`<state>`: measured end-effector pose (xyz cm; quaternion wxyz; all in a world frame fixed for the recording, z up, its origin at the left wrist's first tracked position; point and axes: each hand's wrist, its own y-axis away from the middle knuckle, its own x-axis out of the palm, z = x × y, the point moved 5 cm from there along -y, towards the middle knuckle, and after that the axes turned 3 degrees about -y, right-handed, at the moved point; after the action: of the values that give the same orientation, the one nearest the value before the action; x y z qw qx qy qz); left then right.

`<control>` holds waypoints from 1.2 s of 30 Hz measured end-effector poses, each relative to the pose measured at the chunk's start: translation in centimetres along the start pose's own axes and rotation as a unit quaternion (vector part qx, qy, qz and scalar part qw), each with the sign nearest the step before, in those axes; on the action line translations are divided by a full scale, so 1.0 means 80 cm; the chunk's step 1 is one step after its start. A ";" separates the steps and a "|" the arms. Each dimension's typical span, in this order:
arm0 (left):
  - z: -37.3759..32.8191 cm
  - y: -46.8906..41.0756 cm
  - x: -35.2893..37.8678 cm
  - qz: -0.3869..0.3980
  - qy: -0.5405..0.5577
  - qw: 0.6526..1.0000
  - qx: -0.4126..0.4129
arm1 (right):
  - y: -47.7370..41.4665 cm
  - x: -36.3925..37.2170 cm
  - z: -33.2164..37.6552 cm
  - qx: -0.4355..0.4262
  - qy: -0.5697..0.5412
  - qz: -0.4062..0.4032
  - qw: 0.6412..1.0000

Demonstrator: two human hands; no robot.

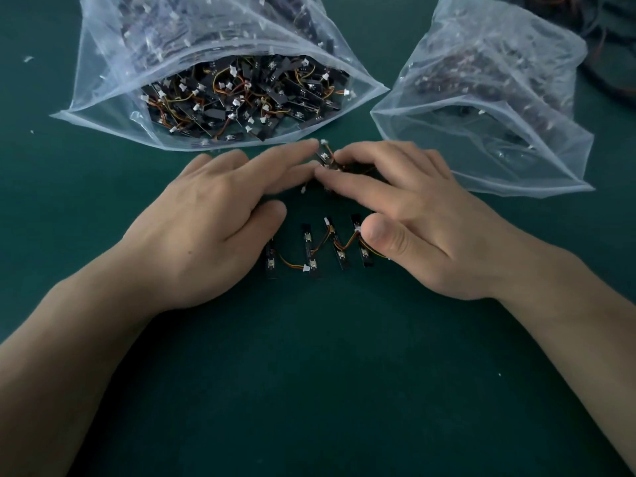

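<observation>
Currently you have both hands flat and spread on the green table [309, 373]. Your left hand [213, 222] reaches with nearly straight fingers and your right hand [416, 218] with gently bent ones. Their fingertips meet on one loose strip [324, 155], and neither thumb closes round it. Four wired strips [339, 251] lie in a row between your thumbs, the right thumb touching the last. Two clear bags sit beyond: the left bag [103, 98] open and full of strips, the right bag [550, 160] beside it.
</observation>
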<state>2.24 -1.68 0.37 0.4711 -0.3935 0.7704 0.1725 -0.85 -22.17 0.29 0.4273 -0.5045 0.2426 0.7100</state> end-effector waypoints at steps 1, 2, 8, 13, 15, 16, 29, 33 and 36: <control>-0.001 0.000 0.000 0.005 0.004 1.000 0.014 | 0.000 0.000 0.000 0.004 0.005 0.004 1.000; -0.001 0.001 0.001 0.008 0.005 1.000 0.024 | 0.000 0.000 0.000 0.006 0.008 0.006 1.000; -0.005 0.003 -0.007 -0.066 0.041 0.996 0.036 | -0.001 -0.001 0.000 0.017 -0.018 -0.017 1.000; -0.069 0.009 0.013 -0.037 0.028 0.987 0.155 | -0.001 -0.005 -0.003 0.021 -0.039 -0.046 0.998; -0.078 0.010 0.026 0.008 -0.009 0.987 0.159 | 0.000 -0.006 -0.004 0.021 -0.052 -0.048 0.997; -0.079 0.011 0.030 0.024 -0.030 0.987 0.156 | 0.000 -0.006 -0.004 0.020 -0.054 -0.047 0.997; -0.078 0.006 0.040 0.047 -0.111 0.984 0.129 | -0.002 0.000 -0.004 0.016 0.001 -0.020 1.000; -0.073 0.006 0.036 0.028 -0.091 0.990 0.102 | 0.001 -0.006 -0.011 0.022 -0.066 -0.095 0.993; -0.071 0.006 0.035 0.015 -0.092 0.991 0.093 | 0.002 -0.008 -0.018 0.031 -0.109 -0.126 0.986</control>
<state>-2.18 -6.24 0.72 0.5720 -0.3191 0.7421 0.1424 -0.17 -23.58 0.37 0.5526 -0.4371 0.1511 0.6934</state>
